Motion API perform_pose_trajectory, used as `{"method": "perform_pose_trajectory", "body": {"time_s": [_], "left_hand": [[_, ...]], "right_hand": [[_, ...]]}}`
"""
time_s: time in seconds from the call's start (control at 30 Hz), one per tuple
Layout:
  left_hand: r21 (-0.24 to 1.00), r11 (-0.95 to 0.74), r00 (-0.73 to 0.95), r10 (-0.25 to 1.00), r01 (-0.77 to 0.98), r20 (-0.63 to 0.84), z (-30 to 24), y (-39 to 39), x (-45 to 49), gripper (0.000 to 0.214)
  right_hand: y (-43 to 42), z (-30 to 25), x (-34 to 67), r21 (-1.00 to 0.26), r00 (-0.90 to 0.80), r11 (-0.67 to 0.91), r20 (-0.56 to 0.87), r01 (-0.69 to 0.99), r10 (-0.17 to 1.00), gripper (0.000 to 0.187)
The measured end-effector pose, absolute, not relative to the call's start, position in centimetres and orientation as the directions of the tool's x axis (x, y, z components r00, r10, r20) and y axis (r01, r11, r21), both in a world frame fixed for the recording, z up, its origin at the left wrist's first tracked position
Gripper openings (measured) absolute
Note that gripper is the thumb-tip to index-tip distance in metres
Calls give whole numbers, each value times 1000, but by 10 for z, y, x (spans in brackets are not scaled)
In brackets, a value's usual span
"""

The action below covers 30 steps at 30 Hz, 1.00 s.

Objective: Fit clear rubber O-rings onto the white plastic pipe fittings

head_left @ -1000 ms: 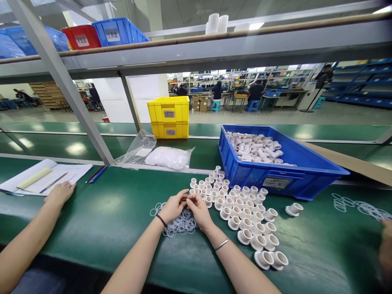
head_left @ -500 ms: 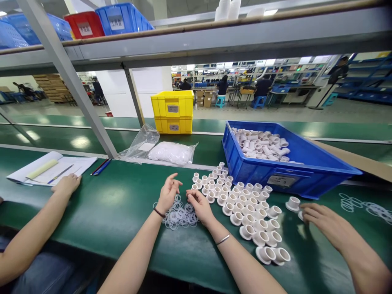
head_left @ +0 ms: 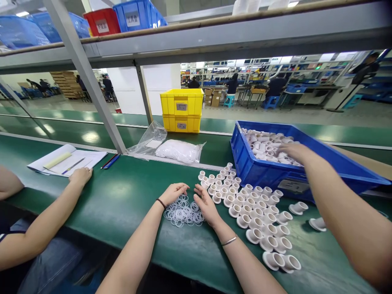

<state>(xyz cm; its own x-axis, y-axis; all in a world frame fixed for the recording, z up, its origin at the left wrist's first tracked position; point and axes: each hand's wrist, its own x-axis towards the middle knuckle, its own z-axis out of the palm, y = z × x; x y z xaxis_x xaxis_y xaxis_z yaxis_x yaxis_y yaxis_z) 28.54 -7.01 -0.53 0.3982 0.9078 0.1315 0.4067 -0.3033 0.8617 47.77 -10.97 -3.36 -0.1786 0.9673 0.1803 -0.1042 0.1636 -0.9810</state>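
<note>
My left hand (head_left: 174, 193) is over the left edge of a pile of thin translucent rings (head_left: 183, 212) on the green table. Its fingers are drawn together; whatever may be between them is too small to make out. Across a narrow gap, my right hand (head_left: 207, 204) is at the pile's right side, fingers apart and nothing seen in them. Just right of it, many white flanged sleeves (head_left: 254, 204) stand in slanting rows, flange down. A few nearest the front edge are tilted.
A co-worker's arm (head_left: 333, 192) crosses from the right into a blue bin (head_left: 269, 171) of loose white sleeves. Behind my hands lie a filled plastic bag (head_left: 179, 151) and stacked yellow crates (head_left: 181, 110). At left, another person's hand (head_left: 81, 175) rests by papers (head_left: 92, 157).
My left hand has come down and its fingers have closed together. My right hand's fingers have spread apart. The co-worker's hand at right moved from a sleeve on the table into the blue bin.
</note>
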Motion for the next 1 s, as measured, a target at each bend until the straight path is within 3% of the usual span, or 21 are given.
{"method": "perform_pose_trajectory", "body": {"time_s": [0.3, 0.53, 0.63, 0.73, 0.87, 1.0], "left_hand": [[954, -207, 484, 872, 219, 79, -5, -67, 277, 55], [956, -208, 198, 966, 208, 167, -12, -51, 254, 55], [949, -173, 52, 985, 265, 165, -16, -44, 250, 55], [918, -171, 19, 984, 357, 176, -23, -40, 252, 49], [838, -208, 48, 976, 505, 214, -25, -38, 250, 34], [708, -155, -95, 949, 689, 300, -20, -36, 236, 26]], "right_hand": [[-108, -33, 478, -989, -262, 140, 150, -57, 953, 48], [-107, -37, 480, -986, -135, 165, 166, -16, 977, 46], [-106, -39, 479, -988, -84, 150, 153, -35, 985, 50], [-105, -41, 479, -987, -55, 158, 159, -22, 986, 51], [-106, -40, 479, -990, -187, 139, 142, -26, 972, 49], [-109, -36, 481, -989, -263, 137, 120, 49, 957, 44]]}}
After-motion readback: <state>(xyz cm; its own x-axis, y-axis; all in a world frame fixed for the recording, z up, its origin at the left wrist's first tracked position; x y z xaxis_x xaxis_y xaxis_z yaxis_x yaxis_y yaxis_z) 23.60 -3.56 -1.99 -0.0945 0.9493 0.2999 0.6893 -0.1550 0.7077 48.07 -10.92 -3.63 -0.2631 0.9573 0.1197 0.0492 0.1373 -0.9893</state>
